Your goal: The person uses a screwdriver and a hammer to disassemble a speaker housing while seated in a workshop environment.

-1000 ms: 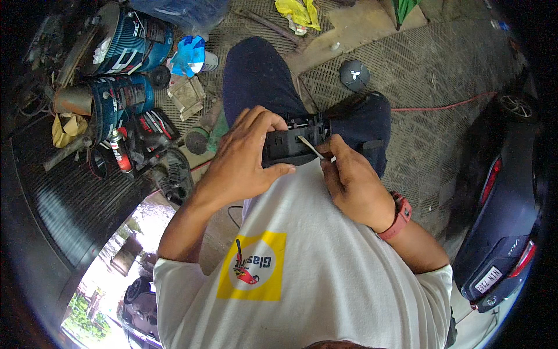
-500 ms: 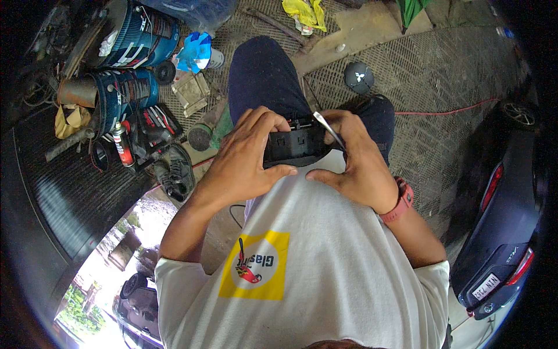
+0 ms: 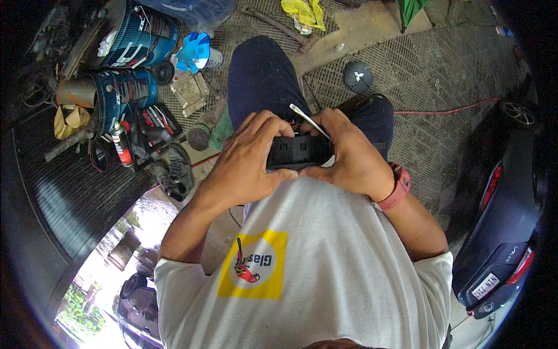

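Between my hands, just above my lap, is a black plastic housing (image 3: 296, 152) with small square cut-outs in its side. My left hand (image 3: 244, 154) grips its left end, fingers over the far edge and thumb along the near side. My right hand (image 3: 357, 160) closes on the right end, its thumb tip close to the left thumb. A silver flat-tipped metal tool (image 3: 307, 118), like a flat screwdriver, sticks out from the right hand, pointing up and left over the housing. The tool's rear part is hidden in the palm, and fingers cover the housing's far side.
To the left stand blue drums (image 3: 129, 93), a red-and-white spray can (image 3: 121, 144) and a pair of dark shoes (image 3: 176, 173). A dark cap (image 3: 358, 77) lies on the floor beyond my knees. A red hose (image 3: 447, 110) runs right toward a dark car (image 3: 500, 232).
My right hand has moved left and closed in on the housing, its thumb now near the left thumb. The metal tool has shifted left and tilted further over.
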Demonstrator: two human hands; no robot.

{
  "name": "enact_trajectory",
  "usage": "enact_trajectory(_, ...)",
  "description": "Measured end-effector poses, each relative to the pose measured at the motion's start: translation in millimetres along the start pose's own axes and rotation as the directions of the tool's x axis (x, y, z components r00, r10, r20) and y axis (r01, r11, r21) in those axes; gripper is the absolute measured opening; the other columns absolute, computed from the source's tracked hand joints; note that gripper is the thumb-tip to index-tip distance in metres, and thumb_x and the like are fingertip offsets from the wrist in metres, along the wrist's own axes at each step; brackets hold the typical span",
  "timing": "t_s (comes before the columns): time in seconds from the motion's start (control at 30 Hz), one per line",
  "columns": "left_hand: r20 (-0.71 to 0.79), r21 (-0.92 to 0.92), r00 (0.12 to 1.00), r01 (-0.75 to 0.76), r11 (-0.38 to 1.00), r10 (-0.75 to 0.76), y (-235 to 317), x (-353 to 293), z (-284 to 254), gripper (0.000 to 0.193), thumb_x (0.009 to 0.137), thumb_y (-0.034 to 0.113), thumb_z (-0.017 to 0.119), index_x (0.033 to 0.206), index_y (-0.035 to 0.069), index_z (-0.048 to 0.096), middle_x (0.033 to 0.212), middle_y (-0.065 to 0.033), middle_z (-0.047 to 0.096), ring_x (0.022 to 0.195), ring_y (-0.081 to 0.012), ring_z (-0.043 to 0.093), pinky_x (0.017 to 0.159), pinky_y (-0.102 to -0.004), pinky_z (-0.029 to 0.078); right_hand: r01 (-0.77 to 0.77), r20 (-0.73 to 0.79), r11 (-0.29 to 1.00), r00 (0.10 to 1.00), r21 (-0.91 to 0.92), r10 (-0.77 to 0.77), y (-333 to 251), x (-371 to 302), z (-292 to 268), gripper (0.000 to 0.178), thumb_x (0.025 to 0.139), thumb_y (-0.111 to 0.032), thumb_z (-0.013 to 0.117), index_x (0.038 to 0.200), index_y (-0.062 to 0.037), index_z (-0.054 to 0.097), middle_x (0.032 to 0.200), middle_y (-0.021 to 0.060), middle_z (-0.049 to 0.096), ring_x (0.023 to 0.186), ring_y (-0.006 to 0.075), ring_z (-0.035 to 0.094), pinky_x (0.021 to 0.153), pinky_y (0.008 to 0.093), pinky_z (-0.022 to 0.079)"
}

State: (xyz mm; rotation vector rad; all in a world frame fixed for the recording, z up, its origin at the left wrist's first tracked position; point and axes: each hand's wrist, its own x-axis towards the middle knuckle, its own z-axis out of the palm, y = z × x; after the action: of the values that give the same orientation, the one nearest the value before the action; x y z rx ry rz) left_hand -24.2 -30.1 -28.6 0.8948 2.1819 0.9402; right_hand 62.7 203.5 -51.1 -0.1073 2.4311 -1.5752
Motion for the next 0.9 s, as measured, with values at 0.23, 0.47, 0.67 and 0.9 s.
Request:
enact_trajectory(0.23, 0.031, -0.017, 0.999, -0.029, 0.999, 0.029, -1.5, -2.2, 2.2, 0.063, 0.071, 0.020, 0.097, 0.121, 0.006, 0.062, 0.121, -0.0142, 0.062, 0.121, -0.0389, 0.062, 0.106, -0.0475, 0.050, 0.056, 0.017, 0.995, 0.998, -0.079, -0.054, -2.1, -5.7, 4.9, 0.072, 0.070, -0.012, 0.097, 0.131, 0.0029, 0.064, 0.116, 0.0190, 0.061, 0.112, 0.0410, 0.058, 0.100, 0.0456, 0.050)
enact_trajectory(0.47, 0.021, 0.041, 0.999, -0.044, 0.998, 0.043, 2.3, -2.5, 11.7, 0.062, 0.072, 0.017, 0.097, 0.122, 0.006, 0.063, 0.122, -0.0152, 0.062, 0.122, -0.0401, 0.061, 0.107, -0.0493, 0.051, 0.021, 0.041, 0.995, 0.999, -0.099, -0.017, -4.6, -11.3, 0.8, 0.071, 0.070, -0.012, 0.097, 0.130, 0.0040, 0.063, 0.119, 0.0199, 0.060, 0.112, 0.0414, 0.058, 0.101, 0.0473, 0.050)
enact_trajectory(0.67, -0.052, 0.042, 0.999, -0.011, 0.999, 0.013, 11.4, -2.9, 3.8, 0.062, 0.072, 0.018, 0.098, 0.123, 0.006, 0.063, 0.123, -0.0162, 0.062, 0.121, -0.0412, 0.063, 0.105, -0.0499, 0.052, 0.056, 0.011, 0.991, 0.998, -0.120, -0.055, -14.5, -11.0, -4.1, 0.071, 0.069, -0.009, 0.096, 0.130, 0.0046, 0.063, 0.124, 0.0200, 0.059, 0.120, 0.0414, 0.059, 0.105, 0.0455, 0.051)
enact_trajectory(0.9, -0.042, 0.063, 0.998, 0.051, 0.997, -0.048, 23.5, -13.2, -0.4, 0.061, 0.073, 0.022, 0.098, 0.121, 0.006, 0.064, 0.119, -0.0137, 0.063, 0.117, -0.0392, 0.065, 0.102, -0.0484, 0.053, 0.060, 0.094, 0.994, 0.994, -0.089, -0.051, -23.0, -3.2, -7.1, 0.067, 0.070, -0.008, 0.095, 0.129, 0.0032, 0.064, 0.124, 0.0201, 0.059, 0.117, 0.0417, 0.058, 0.104, 0.0461, 0.050)
